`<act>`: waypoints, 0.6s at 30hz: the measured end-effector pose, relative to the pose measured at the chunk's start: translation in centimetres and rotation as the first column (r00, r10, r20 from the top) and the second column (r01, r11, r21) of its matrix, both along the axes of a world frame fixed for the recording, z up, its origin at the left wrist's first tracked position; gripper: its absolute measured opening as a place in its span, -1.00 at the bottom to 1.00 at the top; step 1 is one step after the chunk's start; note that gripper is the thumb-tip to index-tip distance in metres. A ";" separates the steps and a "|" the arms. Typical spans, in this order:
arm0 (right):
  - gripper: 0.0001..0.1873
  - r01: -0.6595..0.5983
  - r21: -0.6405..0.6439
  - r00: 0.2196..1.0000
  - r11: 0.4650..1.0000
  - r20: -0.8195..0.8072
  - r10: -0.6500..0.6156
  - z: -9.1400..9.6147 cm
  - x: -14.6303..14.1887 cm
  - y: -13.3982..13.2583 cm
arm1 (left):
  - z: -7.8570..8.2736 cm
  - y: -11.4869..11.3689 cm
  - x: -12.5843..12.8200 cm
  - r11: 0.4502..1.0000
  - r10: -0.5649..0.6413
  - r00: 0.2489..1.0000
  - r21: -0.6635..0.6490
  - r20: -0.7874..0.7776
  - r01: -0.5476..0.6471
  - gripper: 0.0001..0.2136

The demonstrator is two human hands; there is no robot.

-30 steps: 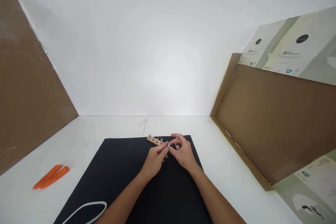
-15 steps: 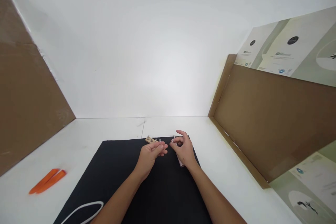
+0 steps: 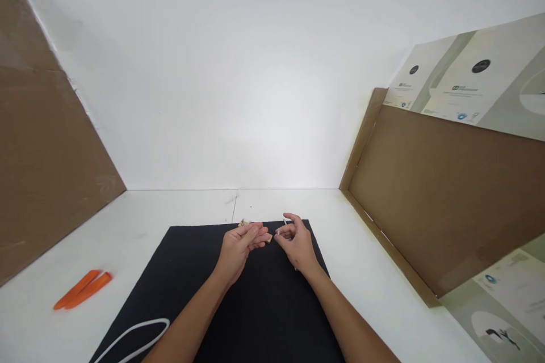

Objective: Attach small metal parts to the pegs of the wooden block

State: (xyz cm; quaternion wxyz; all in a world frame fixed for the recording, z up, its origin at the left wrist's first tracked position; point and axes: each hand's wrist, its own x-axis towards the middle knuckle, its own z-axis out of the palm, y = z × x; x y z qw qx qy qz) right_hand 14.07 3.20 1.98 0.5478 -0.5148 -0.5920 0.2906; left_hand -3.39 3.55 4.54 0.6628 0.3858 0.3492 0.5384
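Far over at 9 o'clock from my hands, a brown cardboard panel (image 3: 46,142) leans against the white wall (image 3: 221,79) and comes down to the white surface (image 3: 145,207). At 8 o'clock, two orange plastic pry tools (image 3: 83,289) lie side by side on that surface, touching. At 7 o'clock, a white cable loop (image 3: 136,336) curves across the near corner of the black mat (image 3: 264,306), running out of view at the bottom edge.

My left hand (image 3: 236,249) sits on the mat's far half, its fingers (image 3: 255,233) straight and pressed together. A small tan wooden piece (image 3: 269,238) shows just past their tips, and at 12 o'clock a wooden strip with metal pegs (image 3: 243,222) is mostly hidden behind them. Whether these fingers grip the tan piece, I can't tell.

Just beside it, my right hand (image 3: 296,244) has its fingers (image 3: 287,231) curled in, and they seem to pinch a thin white piece (image 3: 277,232), though it's too small to be sure. At 3 o'clock stands a second cardboard panel (image 3: 430,198), with printed sheets (image 3: 468,79) above it at 2 o'clock and another printed sheet (image 3: 504,306) at 4 o'clock.
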 end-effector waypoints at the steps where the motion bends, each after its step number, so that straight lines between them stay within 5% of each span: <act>1: -0.48 -0.009 -0.007 1.000 1.000 0.007 0.009 0.0 -0.1 -0.1 | 0.2 0.0 -0.1 1.000 -0.007 0.999 -0.003 0.033 0.007 -0.58; 8: -0.48 -0.047 -0.006 0.992 0.999 0.114 0.047 -0.1 -0.8 -0.1 | 0.2 0.2 -0.7 0.998 0.006 0.999 0.064 0.041 -0.009 -0.53; 11: -0.49 -0.010 -0.018 0.980 1.000 0.200 0.013 -0.1 -0.7 0.4 | -0.5 1.0 -1.1 0.965 0.191 0.977 0.202 -0.096 -0.169 -0.59; 15: -0.50 -0.003 -0.073 0.962 0.997 0.272 0.023 0.0 -0.6 1.0 | -1.8 2.2 -2.1 0.832 0.530 0.731 0.429 -0.430 -0.352 -0.74; 18: -0.51 0.004 -0.094 0.949 0.996 0.316 0.026 0.1 -0.7 1.2 | -2.5 2.6 -2.5 0.826 0.563 0.483 0.481 -0.671 -0.295 -0.62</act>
